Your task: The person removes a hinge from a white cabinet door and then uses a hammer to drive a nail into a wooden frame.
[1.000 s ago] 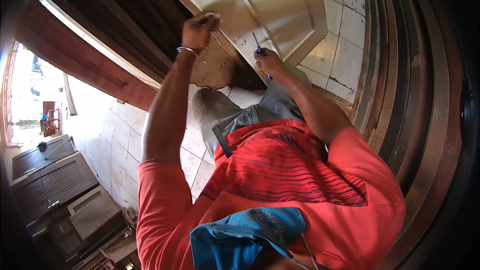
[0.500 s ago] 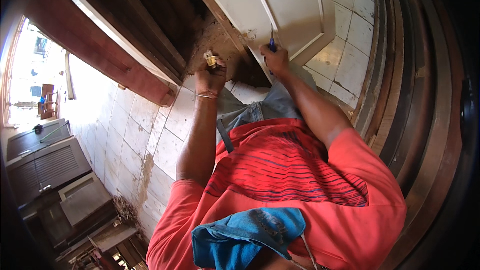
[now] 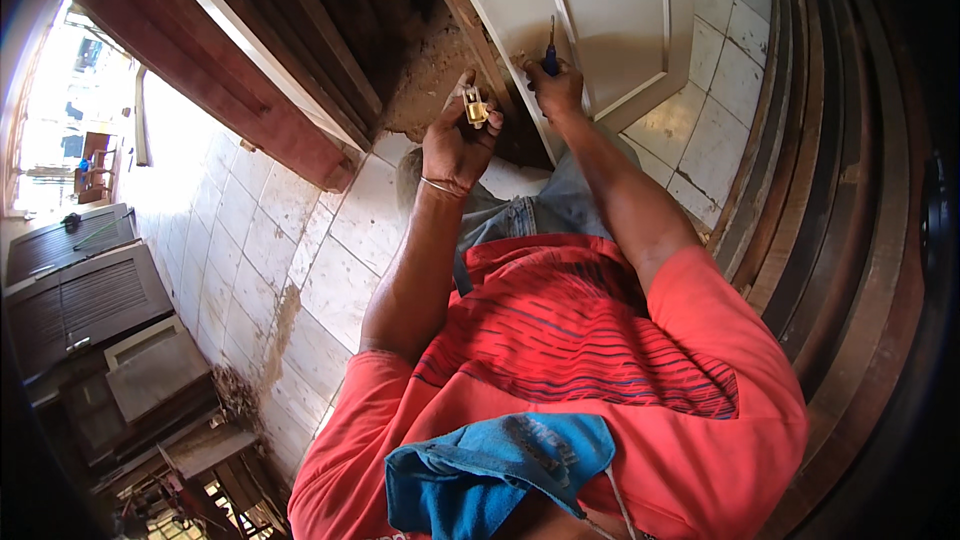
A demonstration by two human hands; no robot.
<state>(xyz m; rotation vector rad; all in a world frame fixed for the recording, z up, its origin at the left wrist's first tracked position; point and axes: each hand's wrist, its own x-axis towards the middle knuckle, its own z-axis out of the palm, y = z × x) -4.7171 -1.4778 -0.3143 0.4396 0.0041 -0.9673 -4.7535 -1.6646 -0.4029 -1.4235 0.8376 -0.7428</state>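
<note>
My left hand [image 3: 455, 148] is raised beside the near edge of a white panelled door [image 3: 625, 15]. Its fingers grip a small brass-coloured metal fitting [image 3: 476, 110], frame-like with an opening in the middle; its exact kind is unclear. A few steps of space to the right, my right hand [image 3: 557, 95] is closed round the dark blue handle of a screwdriver [image 3: 550, 62]. The thin shaft points away from me, over the door's face. Whether the tip touches the door cannot be made out.
Long dark wooden boards [image 3: 810, 170] line the right side. A reddish-brown plank [image 3: 215, 80] runs across the upper left, beside dark timber. Worn white tiles [image 3: 345, 265] cover the floor. Louvred shutters and panels [image 3: 95, 310] lie at the far left.
My left hand has moved up and right, nearer the door's edge, and the fitting now faces upward more fully. My right hand with the screwdriver has shifted slightly forward and right.
</note>
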